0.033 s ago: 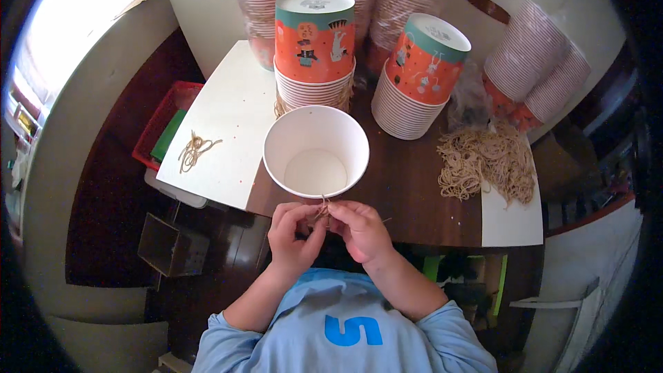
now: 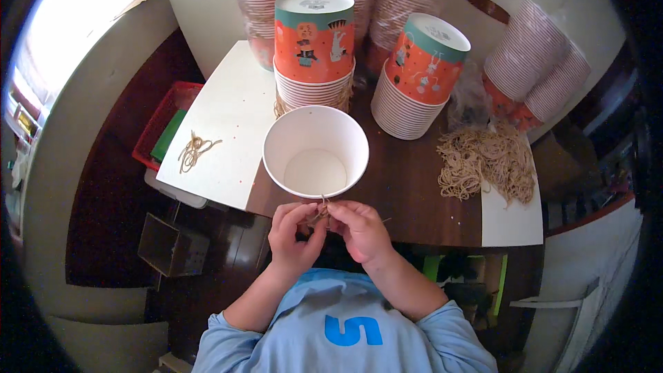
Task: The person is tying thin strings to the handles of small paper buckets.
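Both hands meet at the near side of a white paper bucket (image 2: 316, 171), whose open mouth faces up. My left hand (image 2: 295, 233) pinches a short piece of tan twine (image 2: 322, 207) between thumb and fingers. From the other side, my right hand (image 2: 362, 232) grips the same twine. A thin loose end sticks up by the bucket's rim, and another shows right of my right hand. Fingers hide most of the twine and part of the bucket's near wall, so whether the twine goes around the bucket cannot be made out.
Behind the bucket stand two upside-down stacks of orange and green paper buckets (image 2: 314, 48) (image 2: 428, 69). Wrapped stacks (image 2: 407, 0) rise at the back. A tangled twine heap (image 2: 487, 166) lies at right, a small twine bunch (image 2: 197, 150) at left. A red crate (image 2: 148, 135) sits beyond the left edge.
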### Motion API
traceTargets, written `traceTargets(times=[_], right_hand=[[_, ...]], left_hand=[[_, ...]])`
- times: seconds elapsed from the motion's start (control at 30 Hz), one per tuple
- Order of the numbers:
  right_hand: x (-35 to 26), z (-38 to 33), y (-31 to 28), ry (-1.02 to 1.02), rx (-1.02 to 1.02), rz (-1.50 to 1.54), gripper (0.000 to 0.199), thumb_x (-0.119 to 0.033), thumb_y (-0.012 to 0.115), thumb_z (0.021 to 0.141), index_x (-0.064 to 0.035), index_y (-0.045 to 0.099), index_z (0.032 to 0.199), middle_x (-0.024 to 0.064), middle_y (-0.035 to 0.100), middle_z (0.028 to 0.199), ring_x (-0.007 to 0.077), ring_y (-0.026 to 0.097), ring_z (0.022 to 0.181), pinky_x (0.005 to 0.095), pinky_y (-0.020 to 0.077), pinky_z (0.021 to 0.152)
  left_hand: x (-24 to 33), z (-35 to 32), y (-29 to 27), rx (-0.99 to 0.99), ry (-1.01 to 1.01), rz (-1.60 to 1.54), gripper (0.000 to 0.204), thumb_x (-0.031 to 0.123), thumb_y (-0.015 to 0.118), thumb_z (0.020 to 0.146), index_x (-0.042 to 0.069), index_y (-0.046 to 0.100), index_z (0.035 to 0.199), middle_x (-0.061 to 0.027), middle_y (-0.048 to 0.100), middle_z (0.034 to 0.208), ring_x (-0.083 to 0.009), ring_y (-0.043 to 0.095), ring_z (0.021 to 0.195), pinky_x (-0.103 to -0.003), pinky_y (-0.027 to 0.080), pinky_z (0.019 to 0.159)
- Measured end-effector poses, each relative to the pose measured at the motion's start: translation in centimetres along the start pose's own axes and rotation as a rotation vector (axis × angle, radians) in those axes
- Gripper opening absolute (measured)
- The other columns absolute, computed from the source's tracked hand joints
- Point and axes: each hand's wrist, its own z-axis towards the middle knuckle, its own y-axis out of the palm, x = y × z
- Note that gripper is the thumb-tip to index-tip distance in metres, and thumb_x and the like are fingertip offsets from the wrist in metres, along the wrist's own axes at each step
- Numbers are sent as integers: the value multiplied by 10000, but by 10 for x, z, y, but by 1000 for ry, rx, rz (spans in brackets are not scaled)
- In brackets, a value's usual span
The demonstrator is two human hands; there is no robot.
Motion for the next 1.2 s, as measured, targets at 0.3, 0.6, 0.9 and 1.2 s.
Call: traceTargets(times=[0.3,0.6,0.9,1.2], right_hand=[[0,-1,6,-21,83,-29,146,-134,593,869,-32,669,940,19,644,802,86,547,694,229,446,674],[2,8,-5,25,31,61,158,-132,535,862,-64,641,956,16,643,867,103,545,706,257,450,668],[-1,9,-1,-645,283,-989,110,-137,581,869,-29,594,886,90,629,830,241,577,698,333,458,637],[-8,6,-1,-759,297,-1124,117,-111,623,813,-47,566,893,122,589,866,298,571,766,396,426,714]], left_hand=[[-9,6,-4,-49,259,191,216,-46,703,720,31,664,918,-85,594,850,-144,598,703,-234,492,535],[-7,8,-8,-46,74,117,90,-30,657,771,18,621,839,-87,606,788,-157,594,649,-249,483,561],[-4,7,-13,-128,-458,-407,75,75,593,882,1,593,896,-32,622,798,-62,511,632,-191,416,572],[-11,6,-21,-238,-678,-667,134,126,584,906,0,612,945,-35,647,852,-44,509,651,-182,420,572]])
